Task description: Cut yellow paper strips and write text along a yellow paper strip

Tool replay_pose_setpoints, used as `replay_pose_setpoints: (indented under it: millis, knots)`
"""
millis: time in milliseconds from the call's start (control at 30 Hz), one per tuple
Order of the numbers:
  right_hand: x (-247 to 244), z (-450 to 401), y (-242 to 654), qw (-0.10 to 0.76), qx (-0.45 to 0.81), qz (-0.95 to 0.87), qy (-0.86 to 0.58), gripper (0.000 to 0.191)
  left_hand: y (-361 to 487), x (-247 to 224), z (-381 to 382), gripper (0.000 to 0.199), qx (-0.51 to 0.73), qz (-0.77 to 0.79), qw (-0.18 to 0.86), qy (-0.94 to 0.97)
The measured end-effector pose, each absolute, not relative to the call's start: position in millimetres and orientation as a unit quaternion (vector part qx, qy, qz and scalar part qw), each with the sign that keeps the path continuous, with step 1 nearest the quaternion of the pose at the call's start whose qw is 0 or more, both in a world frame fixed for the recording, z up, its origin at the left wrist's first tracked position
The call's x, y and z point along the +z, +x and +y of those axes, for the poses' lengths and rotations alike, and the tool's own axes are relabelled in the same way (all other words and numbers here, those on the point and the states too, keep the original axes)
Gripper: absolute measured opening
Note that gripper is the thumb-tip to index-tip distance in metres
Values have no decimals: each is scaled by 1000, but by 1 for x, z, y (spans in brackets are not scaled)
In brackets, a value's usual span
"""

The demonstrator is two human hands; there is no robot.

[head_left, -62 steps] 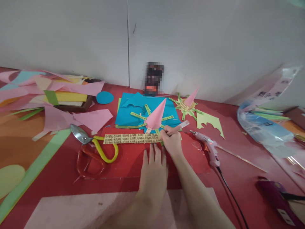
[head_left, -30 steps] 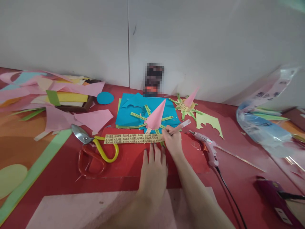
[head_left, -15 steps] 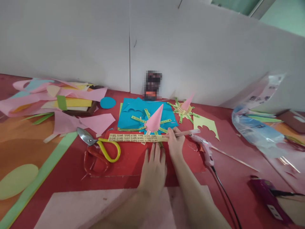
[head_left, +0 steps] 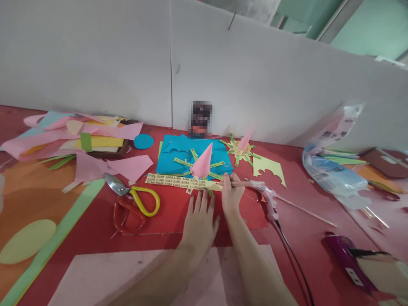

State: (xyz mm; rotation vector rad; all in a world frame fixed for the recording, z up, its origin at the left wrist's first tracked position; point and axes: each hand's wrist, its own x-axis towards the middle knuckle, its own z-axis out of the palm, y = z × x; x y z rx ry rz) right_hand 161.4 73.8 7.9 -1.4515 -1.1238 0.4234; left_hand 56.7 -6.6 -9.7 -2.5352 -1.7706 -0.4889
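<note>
A pale yellow paper strip [head_left: 175, 181] covered in rows of handwriting lies across a red sheet [head_left: 172, 212]. My left hand [head_left: 200, 219] rests flat below the strip, fingers spread and fingertips at its lower edge. Near the strip's right end, my right hand [head_left: 232, 193] is closed around a pencil [head_left: 247, 183], whose tip points left onto the paper. Just above the strip stands a pink paper cone [head_left: 203, 162] with written green strips radiating from its base, in front of blue paper [head_left: 168, 155]. A similar cone piece [head_left: 244, 146] stands behind to the right.
Scissors [head_left: 135, 199] with red and yellow handles lie left of my hands. A pink glue gun [head_left: 270, 203] with a black cord is at the right, near a purple power strip [head_left: 346, 257]. Paper scraps [head_left: 95, 131] pile up at left; a plastic bag [head_left: 338, 174] sits at right.
The view has shifted slightly. My left hand's thumb is now spread away from the fingers. My right hand still holds the pencil at the strip's right part.
</note>
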Motion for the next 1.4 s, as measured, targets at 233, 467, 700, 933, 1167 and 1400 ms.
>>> replay_pose_setpoints:
  millis: [233, 467, 700, 933, 1167, 1400]
  knots:
    - [12, 72, 158, 581, 196, -483, -625, 32, 56, -4, -5, 47, -190, -559, -14, -807]
    - [7, 73, 163, 564, 238, -507, -607, 39, 28, -2, 28, 43, -243, -580, -18, -778]
    - [7, 73, 163, 551, 265, -516, -600, 37, -3, -1, 53, 40, -269, -595, -55, -755]
    - [5, 73, 162, 562, 265, -503, -601, 36, -5, 6, 50, 37, -268, -570, -32, -776]
    - [6, 71, 161, 565, 268, -506, -595, 33, 5, 14, 36, 32, -251, -614, 46, -747]
    - [6, 70, 160, 542, 286, -537, -580, 33, 5, 17, 33, 32, -233, -636, 42, -734]
